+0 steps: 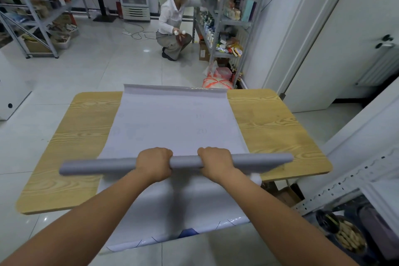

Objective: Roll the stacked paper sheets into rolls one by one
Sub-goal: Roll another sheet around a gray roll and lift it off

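The long, pale grey roll of paper (99, 167) lies crosswise over the stack of large white paper sheets (172, 123), a little nearer the person's edge than the middle, its right end sitting slightly farther away than its left. Both hands grip it near its centre, knuckles up and fingers curled over the top of the tube: the left hand (154, 163) and the right hand (216, 162) sit close together, with a short stretch of roll bare between them. The sheets run lengthwise down the light wood-grain bench (269, 125) with rounded corners. Their far edge curls upward, and their near edge, glossy and marked with blue lines, overhangs the bench toward the person.

Beyond the bench lies a pale tiled floor (86, 67). A crouching person in a white shirt (172, 24) reaches into a grey metal shelving unit (224, 17) stocked with goods — a white door (356, 28) stands to the right.
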